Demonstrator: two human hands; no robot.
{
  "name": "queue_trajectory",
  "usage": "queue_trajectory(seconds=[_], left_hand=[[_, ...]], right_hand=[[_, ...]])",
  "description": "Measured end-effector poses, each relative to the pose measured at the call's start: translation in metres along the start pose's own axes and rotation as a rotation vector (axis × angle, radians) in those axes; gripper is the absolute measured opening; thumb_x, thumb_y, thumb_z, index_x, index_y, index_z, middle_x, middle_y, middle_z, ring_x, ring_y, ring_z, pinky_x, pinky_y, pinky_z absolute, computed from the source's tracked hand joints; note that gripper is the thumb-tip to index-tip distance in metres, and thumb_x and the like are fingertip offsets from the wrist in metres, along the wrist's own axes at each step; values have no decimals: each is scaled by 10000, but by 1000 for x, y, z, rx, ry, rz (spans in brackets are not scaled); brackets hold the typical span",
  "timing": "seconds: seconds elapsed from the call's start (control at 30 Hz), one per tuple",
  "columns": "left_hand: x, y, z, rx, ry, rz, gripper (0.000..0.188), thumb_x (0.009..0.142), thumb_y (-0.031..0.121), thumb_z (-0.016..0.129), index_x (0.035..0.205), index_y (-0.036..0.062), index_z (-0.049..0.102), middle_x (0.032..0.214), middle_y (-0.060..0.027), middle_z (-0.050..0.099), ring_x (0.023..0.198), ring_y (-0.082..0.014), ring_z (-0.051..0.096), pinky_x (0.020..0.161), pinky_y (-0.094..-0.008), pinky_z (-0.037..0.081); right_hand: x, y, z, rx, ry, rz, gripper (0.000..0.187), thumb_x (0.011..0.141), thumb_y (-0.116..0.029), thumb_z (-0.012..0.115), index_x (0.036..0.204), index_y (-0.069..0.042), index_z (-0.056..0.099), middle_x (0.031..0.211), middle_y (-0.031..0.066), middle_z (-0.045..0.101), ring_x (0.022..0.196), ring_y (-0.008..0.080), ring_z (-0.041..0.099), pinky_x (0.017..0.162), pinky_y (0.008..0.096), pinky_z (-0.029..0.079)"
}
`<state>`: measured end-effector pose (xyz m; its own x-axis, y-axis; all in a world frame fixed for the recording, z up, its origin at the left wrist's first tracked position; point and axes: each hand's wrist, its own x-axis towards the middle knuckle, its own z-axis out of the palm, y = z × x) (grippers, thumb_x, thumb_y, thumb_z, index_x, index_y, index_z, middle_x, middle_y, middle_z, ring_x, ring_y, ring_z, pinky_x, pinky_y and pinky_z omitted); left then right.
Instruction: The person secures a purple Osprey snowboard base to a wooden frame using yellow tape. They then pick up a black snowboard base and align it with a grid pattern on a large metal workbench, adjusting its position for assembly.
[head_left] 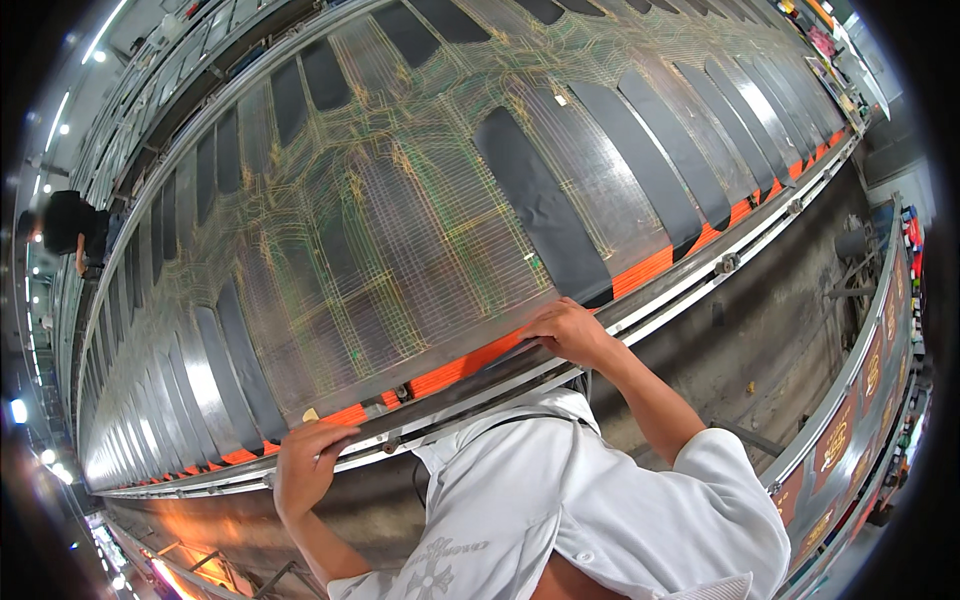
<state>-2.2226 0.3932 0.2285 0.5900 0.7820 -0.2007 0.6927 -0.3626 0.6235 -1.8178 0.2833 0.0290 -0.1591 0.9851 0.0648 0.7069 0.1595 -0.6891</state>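
My left hand [308,462] is at the near edge of a long printing table [420,360], fingers together over the left end of a dark strip [450,392], thumb beneath. At the strip's other end, my right hand [568,332] has its fingers curled over it, close to the lower end of a dark grey fabric panel [545,205]. Whether the strip is cloth or a bar cannot be made out. Between my hands the tabletop bears dense yellow and green lines. A small tan piece [310,414] lies just above my left hand.
More dark panels [640,140] lie in rows along the table. Orange edging [645,270] and a metal rail [715,268] with small fittings run along the near side. Behind my right arm stands another long bench [850,400]. A person in dark clothes [75,225] is at the far left.
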Motion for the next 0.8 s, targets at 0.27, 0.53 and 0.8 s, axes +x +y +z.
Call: queue_trajectory(seconds=[0.27, 0.53, 0.8], left_hand=[[98, 34, 10, 116, 455, -251, 272, 747, 185, 889, 921, 8, 779, 850, -120, 749, 759, -222, 683, 736, -340, 520], [338, 19, 39, -15, 47, -3, 301, 891, 252, 763, 1077, 15, 762, 996, -133, 764, 929, -264, 721, 827, -367, 540], [470, -34, 134, -100, 35, -69, 384, 776, 261, 880, 1080, 53, 773, 1061, -164, 754, 967, -263, 723, 846, -420, 562]], right_hand=[[-15, 32, 27, 162, -195, 335, 286, 901, -272, 730, 1067, -40, 756, 916, 187, 734, 897, 376, 702, 825, 453, 548], [-11, 51, 36, 238, -256, 458, 376, 941, -343, 701, 867, 25, 709, 758, 236, 673, 757, 414, 676, 708, 478, 508], [4, 30, 13, 370, -30, 703, 425, 914, -359, 737, 761, 30, 656, 649, 209, 616, 655, 413, 623, 629, 467, 481]])
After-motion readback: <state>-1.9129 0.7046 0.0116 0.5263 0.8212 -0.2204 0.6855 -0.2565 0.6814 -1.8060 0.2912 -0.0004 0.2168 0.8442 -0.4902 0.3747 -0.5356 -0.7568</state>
